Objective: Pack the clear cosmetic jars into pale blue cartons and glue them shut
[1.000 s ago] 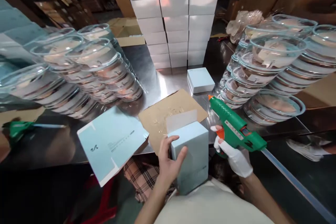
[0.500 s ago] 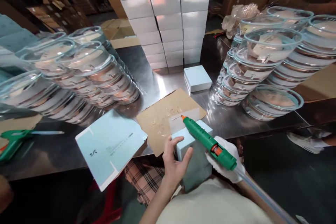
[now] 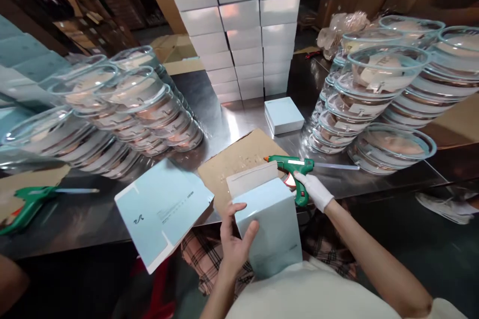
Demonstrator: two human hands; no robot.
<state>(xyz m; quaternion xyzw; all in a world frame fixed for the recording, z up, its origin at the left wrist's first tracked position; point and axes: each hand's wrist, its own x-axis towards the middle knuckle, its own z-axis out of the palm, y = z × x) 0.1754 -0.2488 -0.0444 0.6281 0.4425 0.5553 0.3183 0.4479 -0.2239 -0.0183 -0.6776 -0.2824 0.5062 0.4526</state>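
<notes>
Head cam view, going left to right: at the far left edge of the steel table (image 3: 224,124) we've got a spare green glue gun (image 3: 26,204) lying flat, with leaning rows of glass bowls (image 3: 123,104) behind it. Next over is a flattened pale blue carton (image 3: 160,209) hanging partly over the table's near edge, small dark print on it. Then our left hand (image 3: 234,241), bare, fingers wrapped around the left side of the pale blue box (image 3: 271,227). That box sits upright against our lap just off the table edge, matte light blue, with its white top flap (image 3: 252,179) standing open and a thin line near the flap's top edge. Behind it lies a brown cardboard sheet (image 3: 239,159) with shiny dried blobs on it, and further back a tall stack of white boxes (image 3: 243,30) plus a single white box (image 3: 284,114) by itself. Our right hand (image 3: 312,190), in a white glove, is closed on the handle of the green glue gun in use (image 3: 294,167), its orange nozzle pointing left just beside the flap. More stacked glass bowls (image 3: 377,94) fill the right side.
</notes>
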